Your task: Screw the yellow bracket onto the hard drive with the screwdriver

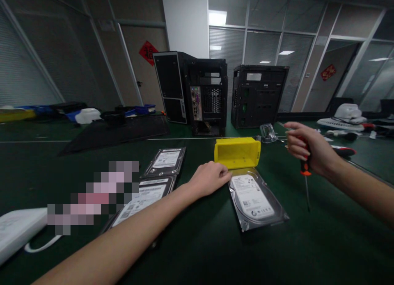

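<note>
A hard drive (254, 199) with a white label lies face up on the green table in front of me. My left hand (212, 177) is closed at its upper left corner, fingertips against the edge and several fingers hidden. Off to the drive's right, my right hand (308, 147) is raised and wrapped round the red and black handle of a screwdriver (305, 170), whose shaft points down. A thin greyish piece (280, 124) sticks out by the right thumb and index finger; what it is I cannot make out. Just behind the drive, a yellow plastic bin (237, 153) faces me with its opening.
Two more hard drives lie left of my left arm, the farther drive (166, 160) fully visible. Black computer cases (206, 96) stand at the back. A clear plastic piece (267, 133) and a red-black tool (344, 151) lie rightward. A white device (21, 227) sits at left.
</note>
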